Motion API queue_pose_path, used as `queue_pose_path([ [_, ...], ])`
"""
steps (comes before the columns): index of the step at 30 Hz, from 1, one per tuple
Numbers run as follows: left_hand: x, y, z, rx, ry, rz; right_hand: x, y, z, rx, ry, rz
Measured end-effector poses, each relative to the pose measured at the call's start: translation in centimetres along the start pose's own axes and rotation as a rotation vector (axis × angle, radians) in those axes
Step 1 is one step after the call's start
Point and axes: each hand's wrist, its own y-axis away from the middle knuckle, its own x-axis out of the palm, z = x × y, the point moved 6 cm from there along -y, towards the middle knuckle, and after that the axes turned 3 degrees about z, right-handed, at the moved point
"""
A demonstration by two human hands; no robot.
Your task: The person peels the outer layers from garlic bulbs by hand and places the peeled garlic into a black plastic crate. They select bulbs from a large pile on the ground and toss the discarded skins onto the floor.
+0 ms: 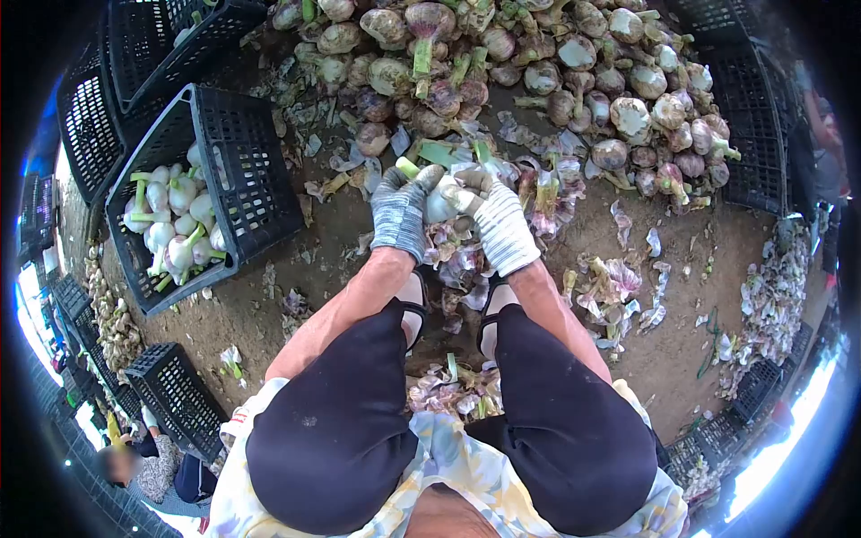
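A pale, peeled-looking garlic bulb (439,206) with a short green stem is between my two gloved hands, above the ground in front of my feet. My left hand (399,213), in a grey-blue glove, is closed around the bulb and stem from the left. From the other side, my right hand (504,224), in a white striped glove, has its fingers bent and pressed against the bulb; the fingertips are partly hidden. Below both hands lie purple-white garlic skins (459,267). Just beyond them is a large heap of unpeeled garlic (538,76).
At left, a tilted black crate (251,170) holds white garlic bulbs (179,220). More black crates stand at upper left (88,112), upper right (740,125) and lower left (175,394). Peelings (614,291) litter the dirt floor. Another person (161,466) sits at lower left.
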Motion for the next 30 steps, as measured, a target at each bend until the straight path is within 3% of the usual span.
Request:
queue_pose_path([
  [3,-0.3,-0.4,1.2,-0.082,0.161,0.028,-0.7,0.0,-0.4,-0.009,-0.044,0.031],
  [5,-0.7,-0.3,2.6,-0.324,0.357,-0.007,-0.7,-0.1,-1.5,0.033,-0.305,0.109],
  [7,-0.8,-0.4,1.8,-0.205,0.333,-0.044,-0.6,0.0,-1.1,0.048,-0.347,0.121],
  [11,-0.4,-0.8,0.2,0.020,0.178,-0.005,-0.6,0.8,-0.2,-0.018,-0.022,0.010],
  [13,0.2,-0.2,-1.3,0.260,-0.181,0.054,0.0,1.4,2.1,-0.377,0.452,-0.116],
  [15,0.4,0.4,-1.9,0.315,-0.194,0.105,-0.8,0.3,1.5,-0.273,0.274,-0.147],
  [17,0.5,0.3,-1.8,0.165,0.052,0.256,-2.5,-1.7,-0.8,-0.074,0.059,-0.120],
  [18,0.6,1.0,-1.5,0.072,0.151,0.292,-2.9,-2.2,-1.4,-0.052,0.195,-0.103],
  [19,0.1,0.4,-0.5,0.006,0.134,0.392,-2.8,-3.0,-1.1,-0.218,0.523,-0.001],
  [21,-0.6,-0.7,0.7,-0.106,0.233,0.518,-3.6,-2.6,-1.5,-0.256,0.775,-0.048],
  [22,-1.2,-0.9,0.9,-0.195,0.255,0.575,-3.7,-2.1,-0.8,-0.258,0.777,-0.047],
  [24,-1.6,-0.7,0.6,-0.186,0.291,0.549,-2.6,-0.6,0.6,-0.148,0.118,0.194],
  [25,-1.7,-0.7,0.2,-0.179,0.322,0.528,-1.9,0.3,1.8,-0.149,0.117,0.196],
  [27,-0.1,0.1,-0.7,-0.174,0.342,0.625,-0.3,1.5,3.3,-0.116,0.469,0.227],
  [29,0.5,0.3,-1.0,-0.083,0.147,0.473,0.8,1.6,3.2,-0.098,0.730,0.224],
  [30,0.7,0.4,-1.5,0.055,-0.037,0.425,1.7,2.4,3.9,-0.337,0.885,0.147],
])
